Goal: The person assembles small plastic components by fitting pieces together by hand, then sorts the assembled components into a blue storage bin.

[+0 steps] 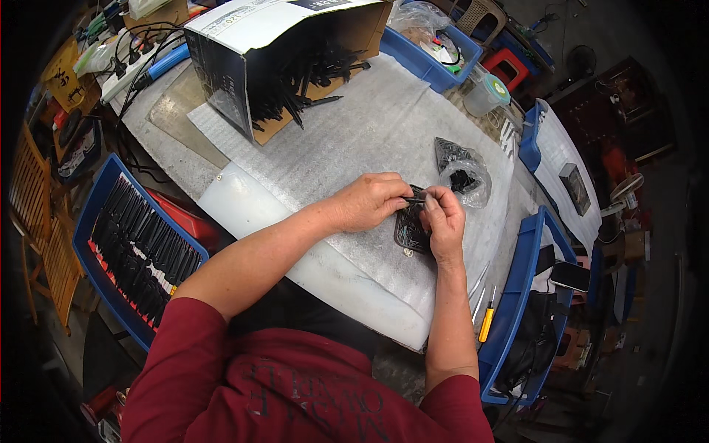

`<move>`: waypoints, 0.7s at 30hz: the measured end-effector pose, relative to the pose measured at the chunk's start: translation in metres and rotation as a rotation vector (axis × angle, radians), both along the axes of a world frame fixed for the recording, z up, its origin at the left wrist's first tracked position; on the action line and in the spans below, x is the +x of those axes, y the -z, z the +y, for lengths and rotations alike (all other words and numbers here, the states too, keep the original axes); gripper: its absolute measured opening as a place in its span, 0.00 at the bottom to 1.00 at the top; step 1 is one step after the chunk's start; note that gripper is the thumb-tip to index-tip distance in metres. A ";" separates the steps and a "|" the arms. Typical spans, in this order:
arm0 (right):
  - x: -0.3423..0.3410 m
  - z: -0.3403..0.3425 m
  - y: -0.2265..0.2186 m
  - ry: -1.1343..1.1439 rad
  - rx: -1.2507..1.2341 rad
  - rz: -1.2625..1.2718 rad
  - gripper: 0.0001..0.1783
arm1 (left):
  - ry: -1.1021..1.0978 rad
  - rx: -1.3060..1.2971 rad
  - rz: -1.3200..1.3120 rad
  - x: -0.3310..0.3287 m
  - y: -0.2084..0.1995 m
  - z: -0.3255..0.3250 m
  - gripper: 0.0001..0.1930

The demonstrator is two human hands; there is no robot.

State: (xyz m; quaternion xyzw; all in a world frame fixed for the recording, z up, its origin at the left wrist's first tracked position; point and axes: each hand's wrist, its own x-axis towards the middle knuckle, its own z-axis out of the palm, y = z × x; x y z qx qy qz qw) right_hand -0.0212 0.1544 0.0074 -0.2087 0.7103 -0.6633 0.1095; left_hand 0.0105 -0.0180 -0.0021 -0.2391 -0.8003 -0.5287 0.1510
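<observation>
Pinching: left hand (371,199) and right hand (445,224), fingertips nearly closed, share a small dark part (416,198) between them.
Counter (181,166): pale foam sheet (354,140) beneath both hands; dark tray (396,235) of thin pins just beside the right; clear plastic bag (478,188) beyond it.
Cardboard box (219,85): open, black rods inside, beyond the left hand.
Room: slatted wooden chair (33,192) far left of the hands, dark fan (581,59) far right.

maroon shirt (310,351) | short matching sleeves (193,325) | dark block lettering (365,401) across front | bare forearms (277,242)

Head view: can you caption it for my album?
Left hand and right hand pinch a small dark piece over the table.
</observation>
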 end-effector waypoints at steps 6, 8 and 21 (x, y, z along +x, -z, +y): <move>0.007 -0.009 -0.006 0.021 0.024 0.111 0.06 | -0.001 -0.017 0.002 0.000 0.001 -0.001 0.06; 0.003 -0.002 -0.001 0.011 0.092 0.120 0.06 | 0.001 -0.022 0.005 0.000 0.000 0.000 0.06; 0.000 0.002 0.004 0.008 0.126 0.123 0.05 | 0.000 -0.011 0.015 -0.001 0.001 0.001 0.06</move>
